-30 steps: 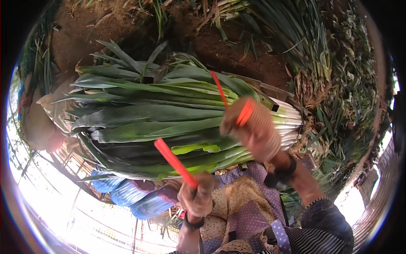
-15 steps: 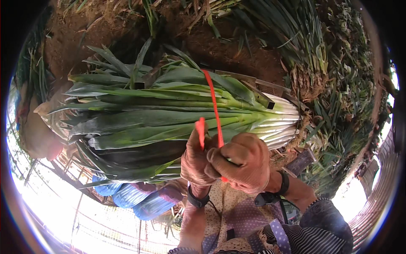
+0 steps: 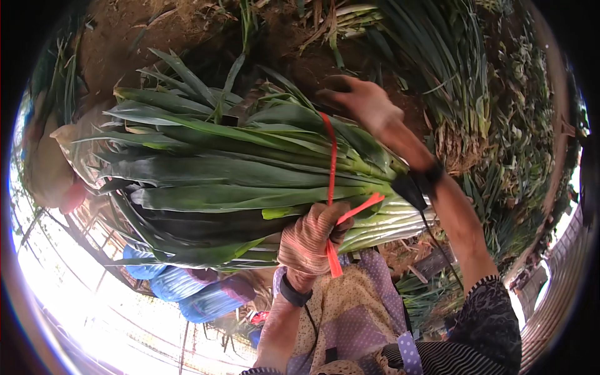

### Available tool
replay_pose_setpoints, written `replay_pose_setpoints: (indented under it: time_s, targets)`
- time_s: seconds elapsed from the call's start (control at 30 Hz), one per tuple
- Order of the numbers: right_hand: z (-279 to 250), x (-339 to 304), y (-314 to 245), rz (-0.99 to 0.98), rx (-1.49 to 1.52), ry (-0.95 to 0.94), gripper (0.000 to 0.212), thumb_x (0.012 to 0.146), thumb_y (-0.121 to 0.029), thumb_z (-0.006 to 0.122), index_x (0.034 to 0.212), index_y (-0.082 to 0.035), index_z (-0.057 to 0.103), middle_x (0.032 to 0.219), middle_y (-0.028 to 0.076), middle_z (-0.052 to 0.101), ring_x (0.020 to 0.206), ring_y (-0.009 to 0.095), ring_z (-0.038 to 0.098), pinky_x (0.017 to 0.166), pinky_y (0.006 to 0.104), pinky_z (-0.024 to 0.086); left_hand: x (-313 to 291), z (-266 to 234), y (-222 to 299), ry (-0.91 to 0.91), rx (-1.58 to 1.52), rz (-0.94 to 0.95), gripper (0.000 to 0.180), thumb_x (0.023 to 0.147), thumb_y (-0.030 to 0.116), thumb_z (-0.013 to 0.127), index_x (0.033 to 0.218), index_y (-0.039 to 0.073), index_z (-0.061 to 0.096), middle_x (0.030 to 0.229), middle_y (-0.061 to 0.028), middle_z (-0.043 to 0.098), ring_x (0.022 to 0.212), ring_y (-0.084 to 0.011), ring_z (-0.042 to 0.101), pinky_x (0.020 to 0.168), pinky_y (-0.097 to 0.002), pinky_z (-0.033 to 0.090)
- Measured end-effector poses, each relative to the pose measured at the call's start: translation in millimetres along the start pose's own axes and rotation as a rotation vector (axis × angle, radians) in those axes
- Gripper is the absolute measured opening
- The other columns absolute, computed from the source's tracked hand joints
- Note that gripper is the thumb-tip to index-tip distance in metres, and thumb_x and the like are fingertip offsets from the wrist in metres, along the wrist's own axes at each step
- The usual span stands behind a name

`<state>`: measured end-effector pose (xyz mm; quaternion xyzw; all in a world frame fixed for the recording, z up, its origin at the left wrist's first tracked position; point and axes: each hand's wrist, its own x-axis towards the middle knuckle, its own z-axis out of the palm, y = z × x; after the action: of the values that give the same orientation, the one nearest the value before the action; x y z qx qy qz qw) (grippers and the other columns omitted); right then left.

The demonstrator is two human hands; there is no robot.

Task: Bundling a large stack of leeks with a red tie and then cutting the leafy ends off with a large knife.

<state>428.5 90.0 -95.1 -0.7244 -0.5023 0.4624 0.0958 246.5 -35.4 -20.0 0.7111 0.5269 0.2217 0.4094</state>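
Brown ground (image 3: 125, 40) spreads beyond the work, littered with leaf scraps; across the middle lies the big bundle of leeks (image 3: 244, 172), on its side, dark leaves to the left and white stalks to the right, close in front of the person; whatever props it up is mostly hidden. More leeks (image 3: 453, 81) lie at the upper right, apart from the bundle; a dotted apron (image 3: 353, 300) covers the person's front, with blue bags (image 3: 194, 287) below the leaf end.

The right hand (image 3: 369, 106) is over the far edge of the bundle, near where the ribbon goes out of sight; it is blurred, so I cannot tell how wide its fingers stand, and nothing shows in its grip; the left hand (image 3: 312, 240) is at the near edge, its fingers curled tight on the ribbon.

The red ribbon (image 3: 333, 156) crosses the top of the bundle, so the wrapping looks largely done; its two loose ends stick out past the left fingers, one up to the right, one down; no finished knot shows, so the fastening seems left to do, though those fingers could be hiding one.
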Motion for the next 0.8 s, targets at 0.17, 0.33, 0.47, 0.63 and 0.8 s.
replay_pose_setpoints:
  time_s: [0.17,0.33,0.47,0.63,0.8]
  targets:
    - [65,114,45,0.017,-0.217,-0.283,0.058,0.078,-0.057,0.059,0.096,-0.002,0.065,0.082,0.019,0.064,0.072,0.032,0.062,0.07,0.042,0.049,-7,4,-5,-0.065,0.067,0.055,0.041,0.071,0.018,0.069,0.11,0.016,0.057,0.08,-0.0025,0.055,0.062,-0.0224,0.058,0.051,-0.0346,0.048]
    - [80,123,33,0.284,0.026,-0.446,0.056,0.074,-0.047,0.064,0.091,0.006,0.063,0.076,0.016,0.061,0.064,0.026,0.06,0.064,0.0392,0.048,-7,-4,-4,-0.187,0.052,-0.014,0.035,0.077,0.022,0.062,0.111,0.018,0.056,0.085,-0.0002,0.057,0.068,-0.0194,0.059,0.054,-0.0322,0.049]
    - [63,134,48,0.073,0.081,-0.126,0.043,0.075,-0.032,0.067,0.1,0.002,0.063,0.087,0.012,0.066,0.075,0.019,0.062,0.071,0.0322,0.049,-4,0,-1,-0.202,0.068,0.005,0.034,0.077,0.022,0.059,0.111,0.018,0.056,0.085,0.0,0.056,0.068,-0.0192,0.059,0.054,-0.0311,0.05]
    - [36,41,-42,-0.304,0.612,0.267,0.036,0.079,-0.009,0.062,0.112,0.004,0.057,0.095,0.01,0.065,0.082,0.014,0.062,0.072,0.0275,0.05,-11,-10,-8,-0.198,0.144,-0.014,0.032,0.077,0.022,0.058,0.109,0.019,0.056,0.085,0.0003,0.056,0.069,-0.0188,0.059,0.054,-0.0301,0.049]
    - [22,-29,-62,-0.905,0.028,0.506,0.044,0.073,-0.008,0.068,0.115,-0.004,0.057,0.096,0.007,0.063,0.08,0.017,0.063,0.058,0.0294,0.052,-10,-7,-10,-0.16,0.099,0.062,0.033,0.073,0.02,0.059,0.107,0.018,0.056,0.088,-0.0012,0.058,0.073,-0.0208,0.059,0.058,-0.0326,0.049]
